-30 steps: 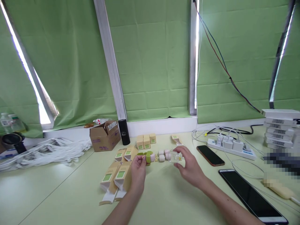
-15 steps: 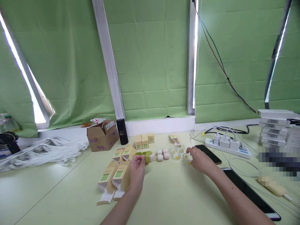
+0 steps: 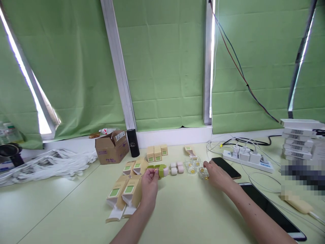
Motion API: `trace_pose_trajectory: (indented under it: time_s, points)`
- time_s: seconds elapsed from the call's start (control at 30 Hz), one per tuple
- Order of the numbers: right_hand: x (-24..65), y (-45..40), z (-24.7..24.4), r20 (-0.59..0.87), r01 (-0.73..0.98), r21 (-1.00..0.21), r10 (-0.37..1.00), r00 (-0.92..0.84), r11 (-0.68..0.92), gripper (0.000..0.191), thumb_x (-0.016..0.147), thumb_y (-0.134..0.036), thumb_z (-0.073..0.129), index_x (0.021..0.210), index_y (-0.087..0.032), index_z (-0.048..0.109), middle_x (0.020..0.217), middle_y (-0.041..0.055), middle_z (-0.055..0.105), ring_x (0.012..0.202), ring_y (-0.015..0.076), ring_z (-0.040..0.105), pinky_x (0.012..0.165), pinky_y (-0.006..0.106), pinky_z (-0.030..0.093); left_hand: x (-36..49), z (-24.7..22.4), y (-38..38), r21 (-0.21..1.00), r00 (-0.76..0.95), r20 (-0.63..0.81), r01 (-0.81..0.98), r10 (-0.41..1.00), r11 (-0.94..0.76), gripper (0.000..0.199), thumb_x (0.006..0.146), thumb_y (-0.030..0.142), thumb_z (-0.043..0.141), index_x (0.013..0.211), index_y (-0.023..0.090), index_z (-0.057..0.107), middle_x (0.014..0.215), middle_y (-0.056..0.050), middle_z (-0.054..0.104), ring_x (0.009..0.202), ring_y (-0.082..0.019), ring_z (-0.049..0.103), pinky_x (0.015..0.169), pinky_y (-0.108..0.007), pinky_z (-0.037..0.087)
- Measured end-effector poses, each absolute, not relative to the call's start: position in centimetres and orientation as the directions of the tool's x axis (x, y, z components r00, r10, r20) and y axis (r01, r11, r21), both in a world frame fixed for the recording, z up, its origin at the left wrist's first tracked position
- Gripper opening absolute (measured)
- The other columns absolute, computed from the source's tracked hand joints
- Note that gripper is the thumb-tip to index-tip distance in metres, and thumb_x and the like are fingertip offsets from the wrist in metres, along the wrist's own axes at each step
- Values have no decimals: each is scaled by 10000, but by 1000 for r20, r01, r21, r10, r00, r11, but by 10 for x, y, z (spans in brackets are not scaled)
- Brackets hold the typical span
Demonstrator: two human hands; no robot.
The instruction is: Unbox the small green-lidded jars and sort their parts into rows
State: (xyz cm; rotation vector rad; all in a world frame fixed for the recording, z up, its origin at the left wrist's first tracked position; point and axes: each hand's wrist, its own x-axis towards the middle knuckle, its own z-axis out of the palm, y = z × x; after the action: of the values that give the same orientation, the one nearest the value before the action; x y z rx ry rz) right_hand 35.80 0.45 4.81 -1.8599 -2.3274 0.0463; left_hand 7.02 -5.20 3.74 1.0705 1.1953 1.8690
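Green curtains (image 3: 162, 67) hang behind one pale table (image 3: 177, 210). Near its middle, one small green item (image 3: 161, 170) is between the fingers of the left hand (image 3: 149, 181), which are closed on it (what item exactly, I cannot tell). To its right come small white and pink pieces (image 3: 174, 171), then clear pieces (image 3: 192, 166). The right hand (image 3: 213, 172) has its fingers bent at the right-most clear piece (image 3: 203, 173); I cannot tell if they grip it. Left of the left hand are tan boxes (image 3: 131, 189); farther stand a brown carton (image 3: 110, 150) and a black cylinder (image 3: 133, 144). On the right lie two phones (image 3: 271, 206) and a power strip (image 3: 247, 161).
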Motion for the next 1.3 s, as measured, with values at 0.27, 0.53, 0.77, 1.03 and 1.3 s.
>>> trace_pose_trajectory:
  time_s: [0.27,0.53,0.77,1.03,1.3]
  points:
    - [356,0,55,169,970,-113,966,-197,217,527,740,105,490,1191,-162,549,1123,114,577,804,185,649,531,265,208,72,36,-54,921,-391,246,-191,887,-339,394,691,470,854,794,177,613,710,-7,690,694,-164,663,714,-286,542]
    - [335,-6,48,622,865,-116,715,-320,488,413,822,41,504,1131,-208,619,1103,86,664,942,241,676,689,307,475,74,34,-55,915,-265,177,-310,948,-258,340,696,397,831,772,176,585,715,-39,728,628,-186,698,659,-332,598]
    - [288,-36,30,835,511,-139,377,-400,849,445,953,-69,463,1372,-208,518,1273,143,655,1188,267,631,959,426,575,78,28,-56,934,-78,16,-355,997,-42,296,650,335,763,750,200,519,626,-47,726,500,-195,685,512,-294,552]
    - [274,-47,24,811,351,-125,299,-503,928,461,958,-76,479,1383,-246,539,1284,131,675,1178,273,650,957,451,594,84,22,-55,954,29,-57,-294,998,63,255,640,339,710,712,208,504,544,-38,693,394,-169,621,383,-229,455]
    - [276,-47,19,782,260,-336,422,-458,905,394,967,-108,497,1325,-250,580,1281,134,643,1168,256,642,961,426,586,85,27,-60,964,75,-78,-249,994,94,313,708,427,733,751,207,514,548,-40,694,392,-155,608,373,-208,427]
